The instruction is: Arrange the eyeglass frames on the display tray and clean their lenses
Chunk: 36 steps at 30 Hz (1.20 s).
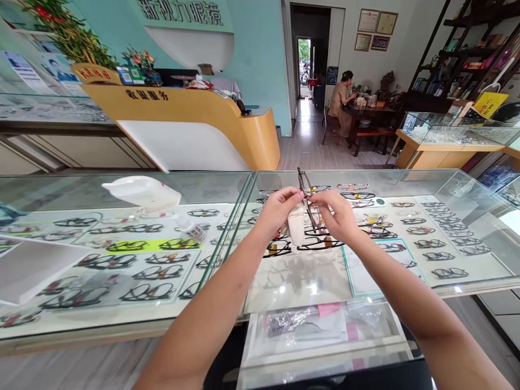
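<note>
Above the glass counter, a pair of dark-framed glasses (305,183) is held up, turned nearly on edge. My left hand (277,212) pinches the glasses near their middle, and a whitish cloth (296,228) hangs below its fingers. On the other side, my right hand (335,214) is closed, with thumb and fingers on the same frame. The fingers partly hide the lenses and where cloth and glasses meet. Beneath both hands, rows of glasses (320,242) show in the display case.
A glass display case (406,290) spans the front, with an open drawer (260,352) below. To the left are a white scoop-shaped tray (142,190), a small white bottle (190,227) and a white box (36,265). Farther back are a yellow counter (195,103) and a seated person (342,105).
</note>
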Available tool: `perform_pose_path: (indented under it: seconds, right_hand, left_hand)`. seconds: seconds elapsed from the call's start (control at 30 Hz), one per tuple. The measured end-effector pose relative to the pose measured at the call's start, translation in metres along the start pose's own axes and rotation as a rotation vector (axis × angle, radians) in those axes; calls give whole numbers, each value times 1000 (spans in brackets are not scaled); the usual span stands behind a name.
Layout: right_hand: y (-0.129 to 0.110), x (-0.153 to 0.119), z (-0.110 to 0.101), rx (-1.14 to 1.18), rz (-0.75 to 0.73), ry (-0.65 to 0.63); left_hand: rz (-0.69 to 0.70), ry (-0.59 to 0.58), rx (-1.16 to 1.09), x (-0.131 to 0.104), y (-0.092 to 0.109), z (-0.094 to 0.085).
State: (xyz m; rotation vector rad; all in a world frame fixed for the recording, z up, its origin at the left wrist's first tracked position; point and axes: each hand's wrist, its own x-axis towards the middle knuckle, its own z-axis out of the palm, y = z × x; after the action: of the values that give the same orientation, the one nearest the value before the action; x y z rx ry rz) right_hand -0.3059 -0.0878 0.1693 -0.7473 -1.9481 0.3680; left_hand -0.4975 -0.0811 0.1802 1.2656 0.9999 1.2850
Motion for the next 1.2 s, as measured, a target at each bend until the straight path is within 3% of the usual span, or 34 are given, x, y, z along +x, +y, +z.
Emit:
perform_pose_path:
  seconds: [0.1,0.2,0.43,0.57,0.67,0.8,0.87,0.97,1.1,1.2]
  right_hand:
    - [-2,3,1,272,262,68]
    - [0,9,-2,501,445,-11]
    - [5,13,-5,817,657,-126]
    - [8,17,-15,990,741,-185]
    - [15,20,-31,1027,755,-316]
    - [24,19,-43,1002,691,-541]
    - [26,18,-44,1007,678,-582]
    - [25,17,-43,1034,682,-545]
    - [24,20,-48,1009,633,-355]
    - [25,23,-52,970,613,-212]
  left_hand:
    - [39,0,17,2,-2,0]
    - [94,26,96,2,-1,0]
    - [68,-33,120,0,4,2]
    - [-24,-88,31,-1,10,-5]
    - [-131,-236,-116,-1,14,-18]
    - [-272,-569,-213,0,18,-33]
    - [-313,-634,-234,0,19,-36]
    - [-328,-541,-293,2,21,-36]
    - [-322,-307,-369,6,21,-34]
    - [-301,-268,-348,7,17,-29]
